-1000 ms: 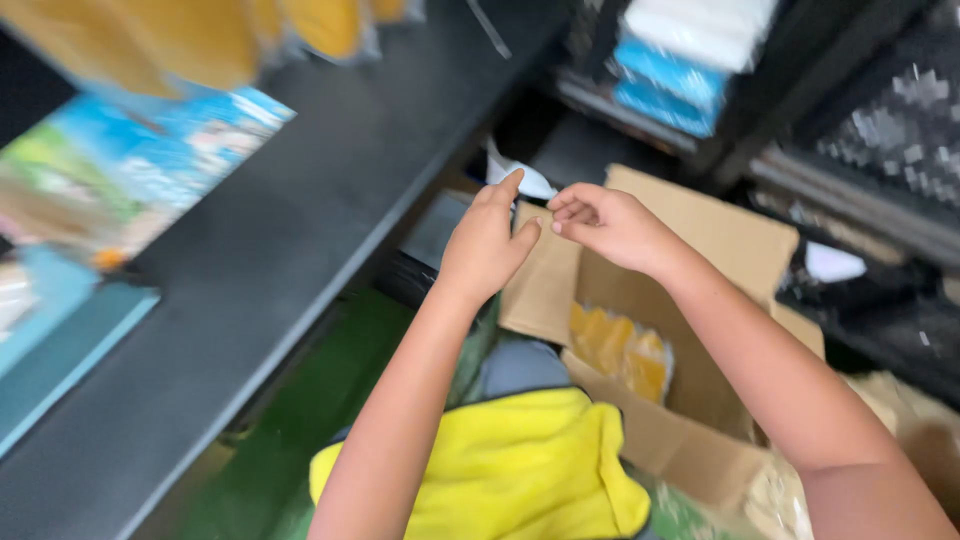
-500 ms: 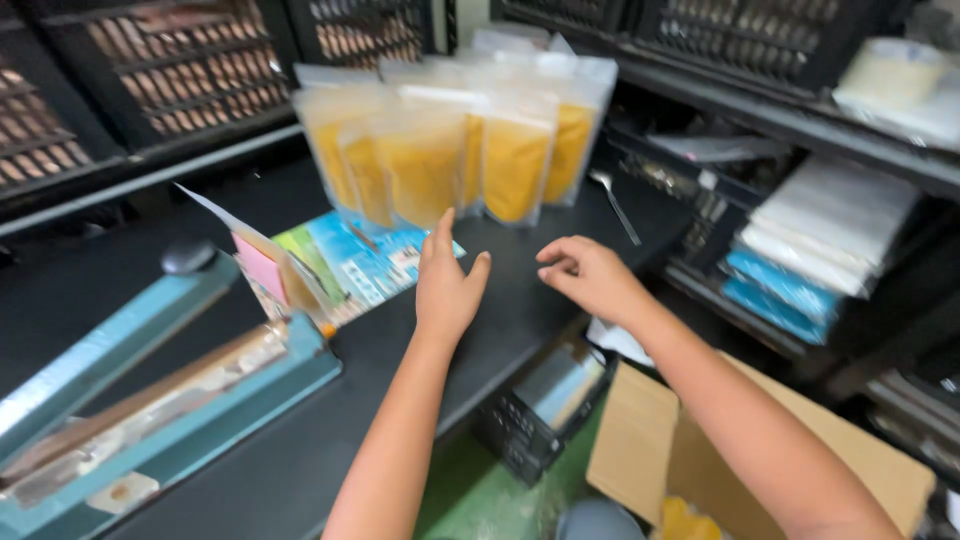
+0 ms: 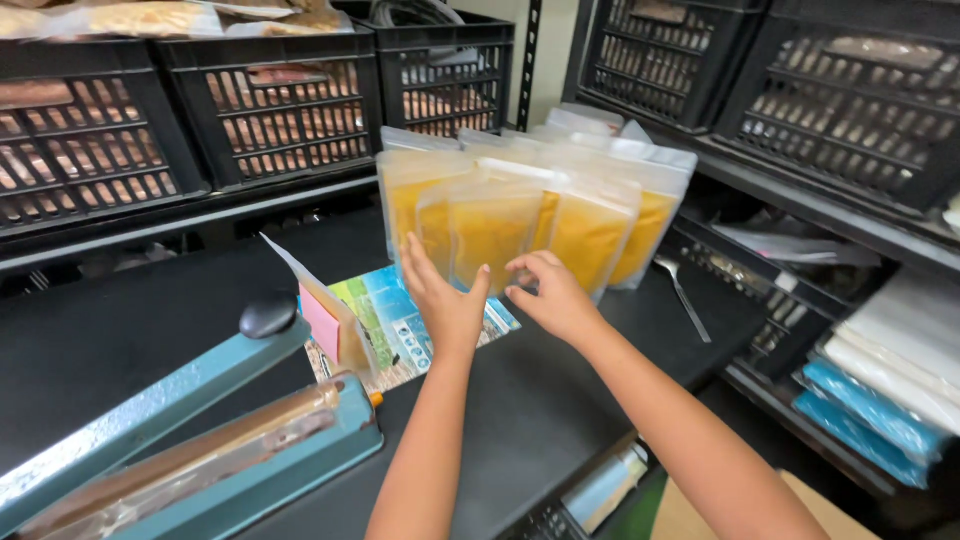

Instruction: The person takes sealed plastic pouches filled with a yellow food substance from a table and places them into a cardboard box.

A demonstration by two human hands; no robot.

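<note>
Several clear pouches of yellow powder [image 3: 520, 215] stand upright in a row at the back of the black table [image 3: 560, 400]. My left hand [image 3: 445, 300] is raised with fingers spread, just in front of the nearest pouch [image 3: 488, 225], holding nothing. My right hand [image 3: 552, 295] hovers beside it with fingers curled loosely, close to the same pouch's lower edge; whether it touches the pouch is unclear. A stack of colourful printed labels [image 3: 400, 320] lies flat under my left hand.
A teal heat sealer [image 3: 190, 440] with a black knob sits at the table's front left. Black plastic crates [image 3: 200, 110] line the shelves behind. A metal spoon [image 3: 682, 290] lies to the right of the pouches. Stacked white and blue packs [image 3: 880, 380] fill the lower right shelf.
The view swung up from a cardboard box on the floor to the table. Both hands moved forward and up toward the row of yellow pouches.
</note>
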